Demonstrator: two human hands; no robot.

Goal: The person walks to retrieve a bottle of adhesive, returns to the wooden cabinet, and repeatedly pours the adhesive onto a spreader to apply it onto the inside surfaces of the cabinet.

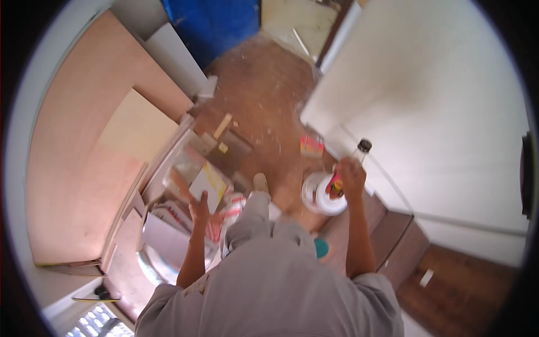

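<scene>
Bottle (336, 187) w/ dark cap (364, 146) is right of ctr in frame, tilted, cap end toward upper right; R hand (352, 175) clamped on it, over/beside white round tub (327, 196). L hand (199, 209), left of ctr & well apart from R hand, is at white-&-yellow box (208, 188), thumb by its lower edge; can't tell if gripped. Red-&-white packaging (232, 206) just right of L hand; red-&-yellow pack (311, 146) on brown floor (264, 95), upper ctr.
</scene>
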